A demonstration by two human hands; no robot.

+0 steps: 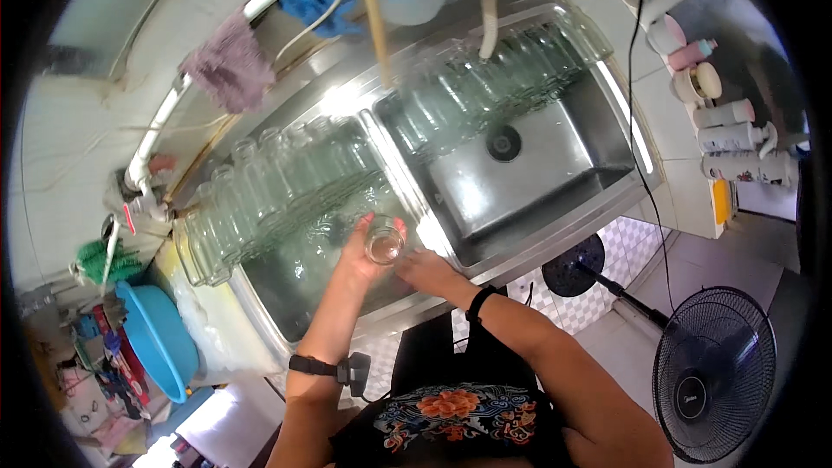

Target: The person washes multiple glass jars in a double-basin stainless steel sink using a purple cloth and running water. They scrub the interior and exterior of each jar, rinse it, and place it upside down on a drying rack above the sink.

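Observation:
A transparent glass jar (384, 244) is tilted with its round mouth toward me, over the near right part of the left sink basin (299, 316). My left hand (360, 247) wraps round the jar, its fingers closed on the glass. Just to the right of the jar is my right hand (426, 272), by the metal divider (400, 175), with its fingers curled together. Whatever those fingers may hold is hidden. Water stands in the left basin, and a row of glass jars (260, 182) lines its far side.
More glass jars (485, 78) line the far side of the right basin (498, 195), which has a drain (503, 143). A faucet spout (489, 24) hangs above. A blue tub (160, 338) stands at left, a black fan (715, 373) at right. Bottles (728, 137) line the right ledge.

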